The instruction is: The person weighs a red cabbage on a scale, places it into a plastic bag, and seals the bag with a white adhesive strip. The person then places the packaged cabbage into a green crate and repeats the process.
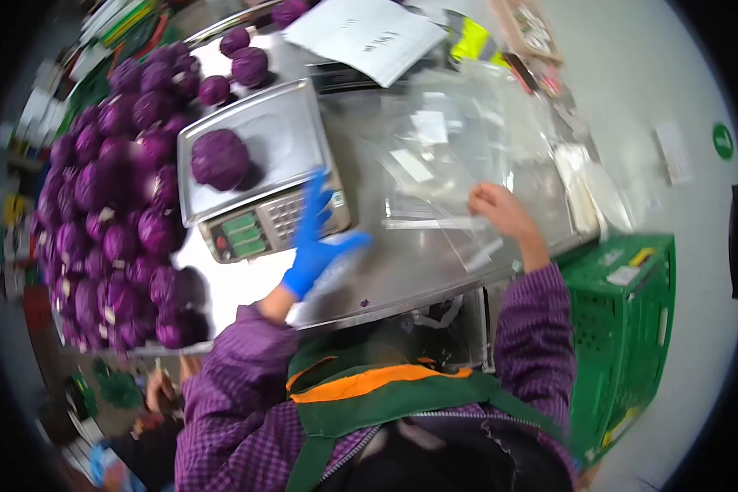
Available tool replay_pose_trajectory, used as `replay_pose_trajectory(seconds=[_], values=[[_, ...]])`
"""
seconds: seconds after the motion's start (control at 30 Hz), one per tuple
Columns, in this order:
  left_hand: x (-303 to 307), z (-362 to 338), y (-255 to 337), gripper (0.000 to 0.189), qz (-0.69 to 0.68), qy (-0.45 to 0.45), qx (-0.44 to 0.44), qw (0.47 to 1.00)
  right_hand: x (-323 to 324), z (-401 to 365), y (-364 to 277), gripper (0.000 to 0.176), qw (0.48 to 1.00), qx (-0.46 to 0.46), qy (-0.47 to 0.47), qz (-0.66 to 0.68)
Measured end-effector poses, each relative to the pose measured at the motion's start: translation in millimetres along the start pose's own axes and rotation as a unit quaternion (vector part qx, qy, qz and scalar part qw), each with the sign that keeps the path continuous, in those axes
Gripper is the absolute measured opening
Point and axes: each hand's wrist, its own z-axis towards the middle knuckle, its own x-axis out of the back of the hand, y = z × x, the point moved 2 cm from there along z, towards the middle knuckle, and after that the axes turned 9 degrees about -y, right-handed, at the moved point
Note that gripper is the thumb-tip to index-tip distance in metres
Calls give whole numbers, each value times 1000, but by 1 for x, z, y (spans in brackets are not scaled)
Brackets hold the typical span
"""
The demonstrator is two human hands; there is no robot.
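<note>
My left hand (316, 242), in a blue glove, is open with its fingers spread. It hovers at the front right corner of the weighing scale (283, 217), partly over the keypad. A red cabbage (220, 159) rests on the scale's metal pan (283, 111). My bare right hand (500, 211) has its fingers curled together at the clear plastic bags (435, 184), which lie flat on the metal table (361, 271). Whatever is between those fingertips, if anything, cannot be made out. White labels (412, 165) show among the bags.
A large heap of red cabbages (111, 213) covers the left of the table, and several loose ones (248, 66) sit behind the scale. Printed paper (369, 37) lies at the back. Green crates (623, 336) stand at the right. Another person's hand (160, 389) shows at lower left.
</note>
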Motion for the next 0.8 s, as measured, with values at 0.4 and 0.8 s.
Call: replay_pose_trajectory(seconds=[0.4, 0.8], values=[[-104, -27, 26, 27, 129, -142, -12, 981, -89, -130, 23, 32, 971, 15, 223, -90], [-87, -47, 32, 52, -223, -79, 83, 968, -175, -4, 42, 28, 900, 71, 25, 430]])
